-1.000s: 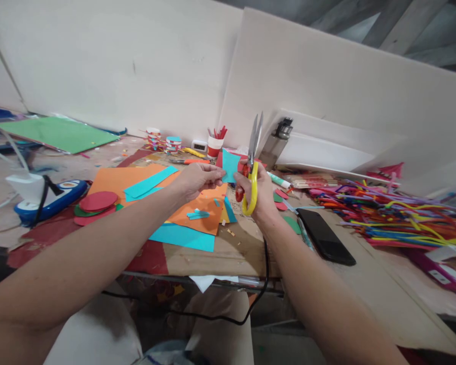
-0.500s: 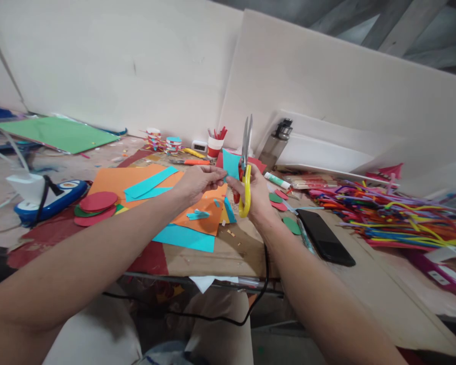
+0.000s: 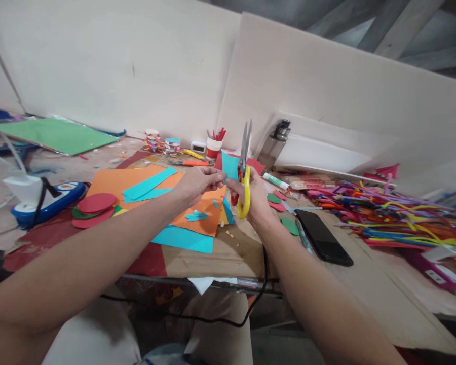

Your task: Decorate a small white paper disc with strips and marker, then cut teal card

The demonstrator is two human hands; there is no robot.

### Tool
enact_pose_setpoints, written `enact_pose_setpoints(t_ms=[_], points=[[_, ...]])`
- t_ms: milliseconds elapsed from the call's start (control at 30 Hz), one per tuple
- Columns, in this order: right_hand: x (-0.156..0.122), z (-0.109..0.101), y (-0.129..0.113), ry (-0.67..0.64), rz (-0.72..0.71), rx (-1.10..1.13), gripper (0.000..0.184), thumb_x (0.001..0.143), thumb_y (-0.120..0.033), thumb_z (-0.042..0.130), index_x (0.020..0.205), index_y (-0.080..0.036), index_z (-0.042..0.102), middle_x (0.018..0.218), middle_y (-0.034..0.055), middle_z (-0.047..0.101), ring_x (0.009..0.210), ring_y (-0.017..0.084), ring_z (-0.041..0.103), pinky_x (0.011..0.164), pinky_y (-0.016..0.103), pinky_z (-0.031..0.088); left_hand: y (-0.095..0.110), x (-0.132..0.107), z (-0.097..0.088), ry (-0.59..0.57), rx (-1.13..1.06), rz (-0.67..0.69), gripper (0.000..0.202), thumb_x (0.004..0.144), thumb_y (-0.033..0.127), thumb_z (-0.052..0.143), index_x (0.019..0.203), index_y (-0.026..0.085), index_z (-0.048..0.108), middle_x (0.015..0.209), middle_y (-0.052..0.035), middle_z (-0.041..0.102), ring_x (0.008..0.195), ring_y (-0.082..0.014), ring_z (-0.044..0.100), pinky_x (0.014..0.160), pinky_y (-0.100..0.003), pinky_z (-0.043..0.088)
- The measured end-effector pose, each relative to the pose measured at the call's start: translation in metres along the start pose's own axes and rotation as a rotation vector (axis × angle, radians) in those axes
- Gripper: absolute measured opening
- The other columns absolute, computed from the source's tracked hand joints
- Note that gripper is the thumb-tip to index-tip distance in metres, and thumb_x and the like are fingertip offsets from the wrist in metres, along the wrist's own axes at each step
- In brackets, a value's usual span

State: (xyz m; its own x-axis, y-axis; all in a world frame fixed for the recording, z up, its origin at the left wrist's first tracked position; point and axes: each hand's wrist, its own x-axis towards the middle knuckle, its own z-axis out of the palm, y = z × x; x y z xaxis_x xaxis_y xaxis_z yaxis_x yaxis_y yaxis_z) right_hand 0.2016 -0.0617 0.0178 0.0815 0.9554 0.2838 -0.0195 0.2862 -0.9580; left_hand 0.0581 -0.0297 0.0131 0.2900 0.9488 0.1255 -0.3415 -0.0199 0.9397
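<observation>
My right hand (image 3: 254,195) is closed round the yellow and red handles of a pair of scissors (image 3: 243,190), whose blades point up and stand slightly apart. A blue piece of paper (image 3: 230,165) is held upright beside the blades. My left hand (image 3: 199,186) pinches the lower edge of this paper, close to the right thumb. Below the hands, small blue paper scraps (image 3: 196,216) lie on orange sheets (image 3: 182,221). Blue strips (image 3: 150,184) rest to the left, and a larger blue sheet (image 3: 186,239) lies nearer me.
Red and green paper circles (image 3: 96,204) lie beside a blue power strip (image 3: 49,203) on the left. To the right are a black phone (image 3: 324,237), a glue stick (image 3: 275,181) and a heap of pipe cleaners (image 3: 395,215). A cup of red sticks (image 3: 214,147) stands behind.
Very little differs. The whole view has shifted slightly, and both hands keep their hold on the paper and the scissors.
</observation>
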Motion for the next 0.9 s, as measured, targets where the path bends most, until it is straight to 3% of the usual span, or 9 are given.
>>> enact_pose_setpoints(t_ms=[267, 467, 667, 900], points=[[0.003, 0.0, 0.005, -0.001, 0.037, 0.069, 0.053, 0.058, -0.031, 0.079, 0.097, -0.024, 0.045, 0.057, -0.0128, 0.045, 0.039, 0.005, 0.042, 0.038, 0.018, 0.036, -0.003, -0.001, -0.002, 0.028, 0.245, 0.183, 0.023, 0.068, 0.034, 0.076, 0.074, 0.013, 0.07, 0.061, -0.0029, 0.065, 0.059, -0.0093, 0.056, 0.063, -0.023, 0.043], [0.002, 0.004, 0.0, -0.035, -0.031, -0.013, 0.048, 0.07, -0.048, 0.072, 0.102, -0.025, 0.045, 0.064, -0.0097, 0.046, 0.045, 0.006, 0.041, 0.043, 0.019, 0.037, 0.006, 0.0, -0.001, 0.067, 0.015, 0.1, 0.016, 0.067, 0.024, 0.076, 0.069, 0.01, 0.067, 0.058, -0.002, 0.062, 0.053, -0.0067, 0.054, 0.055, -0.019, 0.04], [-0.006, 0.002, -0.013, -0.151, -0.167, -0.423, 0.03, 0.086, -0.049, 0.053, 0.092, -0.021, 0.045, 0.081, -0.0008, 0.052, 0.072, 0.012, 0.051, 0.066, 0.025, 0.044, 0.026, 0.009, -0.017, 0.227, -0.238, 0.06, 0.006, 0.073, 0.01, 0.068, 0.067, 0.01, 0.064, 0.055, 0.0007, 0.059, 0.051, -0.0056, 0.055, 0.054, -0.017, 0.043], [-0.006, -0.002, -0.005, -0.333, -0.155, -0.661, 0.035, 0.086, -0.055, 0.049, 0.084, -0.02, 0.048, 0.078, -0.0002, 0.054, 0.069, 0.013, 0.048, 0.062, 0.026, 0.04, 0.031, 0.013, -0.028, 0.318, -0.304, 0.047, 0.008, 0.072, 0.014, 0.069, 0.068, 0.012, 0.063, 0.055, 0.0016, 0.06, 0.051, -0.0063, 0.057, 0.05, -0.017, 0.042]])
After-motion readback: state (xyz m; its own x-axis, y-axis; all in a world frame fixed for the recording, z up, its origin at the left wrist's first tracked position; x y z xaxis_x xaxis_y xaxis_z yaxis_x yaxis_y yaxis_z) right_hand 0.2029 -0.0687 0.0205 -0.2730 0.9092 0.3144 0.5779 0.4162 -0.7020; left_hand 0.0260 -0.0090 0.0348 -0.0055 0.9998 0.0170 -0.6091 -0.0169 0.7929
